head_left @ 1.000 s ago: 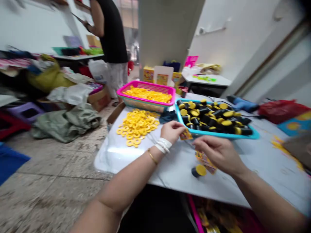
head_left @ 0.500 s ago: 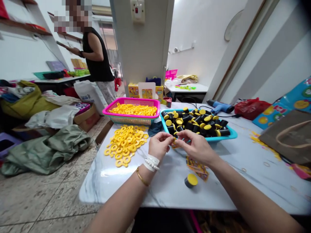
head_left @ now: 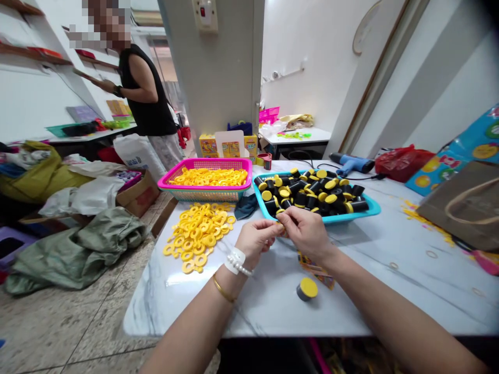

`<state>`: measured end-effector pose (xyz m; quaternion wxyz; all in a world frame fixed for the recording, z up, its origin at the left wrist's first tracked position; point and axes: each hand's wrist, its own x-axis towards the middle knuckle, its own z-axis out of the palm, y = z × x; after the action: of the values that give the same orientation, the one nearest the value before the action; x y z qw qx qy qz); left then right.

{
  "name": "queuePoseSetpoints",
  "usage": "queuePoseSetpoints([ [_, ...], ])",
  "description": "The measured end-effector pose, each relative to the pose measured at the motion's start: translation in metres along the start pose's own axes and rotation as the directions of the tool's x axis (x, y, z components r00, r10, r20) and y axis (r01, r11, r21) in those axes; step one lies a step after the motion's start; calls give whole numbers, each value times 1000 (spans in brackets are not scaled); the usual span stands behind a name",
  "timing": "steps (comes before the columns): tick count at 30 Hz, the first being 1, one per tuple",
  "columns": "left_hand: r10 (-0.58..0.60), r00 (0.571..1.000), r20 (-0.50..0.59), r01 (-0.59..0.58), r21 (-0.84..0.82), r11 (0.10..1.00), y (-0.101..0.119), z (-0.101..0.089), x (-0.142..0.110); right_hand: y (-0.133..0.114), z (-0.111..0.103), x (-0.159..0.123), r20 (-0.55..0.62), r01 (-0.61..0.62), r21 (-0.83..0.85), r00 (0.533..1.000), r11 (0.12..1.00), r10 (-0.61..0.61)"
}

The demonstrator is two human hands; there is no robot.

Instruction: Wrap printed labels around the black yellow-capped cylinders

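Note:
Above the table's middle, my left hand and my right hand meet with pinched fingertips. Between them shows a small yellow-orange piece, mostly covered by the fingers, so its kind is unclear. Several colourful printed labels lie flat below my right hand, partly hidden by it. Closer to the front edge stands one black cylinder with a yellow cap. Just behind my hands, a blue basket holds many more of these capped cylinders. Loose yellow rings are heaped left of my left hand.
A pink basket of yellow rings is stacked in a greenish one at the back. Small yellow boxes, a blue heat gun, a red bag and a brown paper bag stand around the marble-patterned table. A person stands far left.
My right hand's fingers have closed in, bringing my hands tighter together around the small piece. The whole view has shifted slightly; the baskets, rings and lone cylinder stay in place.

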<state>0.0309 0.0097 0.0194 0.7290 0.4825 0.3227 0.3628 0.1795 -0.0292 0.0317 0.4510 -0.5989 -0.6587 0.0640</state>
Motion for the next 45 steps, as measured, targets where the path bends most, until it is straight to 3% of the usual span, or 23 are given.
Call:
queuePoseSetpoints([
  [5,12,994,-105,-13,-15,1000,1,-1,2,1,1,0,-63,5,-57,998,998,-8],
  [8,61,980,-190,-61,9,998,1,-3,5,-2,-17,-8,39,22,-41,999,999,-21],
  [10,78,970,-232,-78,10,997,0,-4,7,-4,-35,-22,182,70,-35,981,997,-63],
  [12,74,965,-253,-79,-9,997,-1,-5,8,-4,-52,-42,389,149,-41,913,988,-122],
  [14,70,971,-228,-81,-43,996,-2,-5,9,-2,-63,-65,570,226,-71,808,972,-146],
  [16,76,982,-173,-89,-70,994,-3,-4,8,3,-66,-85,638,249,-121,761,961,-116],
  [19,69,990,-124,-76,-46,996,-3,-2,6,11,-62,-98,578,174,-132,813,976,-67],
  [23,5,992,-126,-8,-25,1000,-1,-2,5,14,-58,-73,360,-61,35,932,998,44],
  [26,-36,991,-129,27,-72,997,1,-3,6,14,-58,-42,288,-261,346,944,901,163],
  [29,-92,993,-69,80,-152,985,4,-4,6,14,-53,-18,302,-355,539,928,764,218],
  [33,-192,980,43,196,-304,932,7,-5,6,19,-38,-11,282,-334,563,938,756,204],
  [37,-238,968,82,250,-409,878,4,-5,8,23,-25,-20,93,-218,441,976,871,197],
  [40,-243,967,77,253,-409,877,1,-6,10,20,-21,-27,-44,-45,225,997,973,56],
  [45,-223,973,66,230,-405,885,-3,-5,10,17,-22,-30,-60,94,80,994,992,-89],
])
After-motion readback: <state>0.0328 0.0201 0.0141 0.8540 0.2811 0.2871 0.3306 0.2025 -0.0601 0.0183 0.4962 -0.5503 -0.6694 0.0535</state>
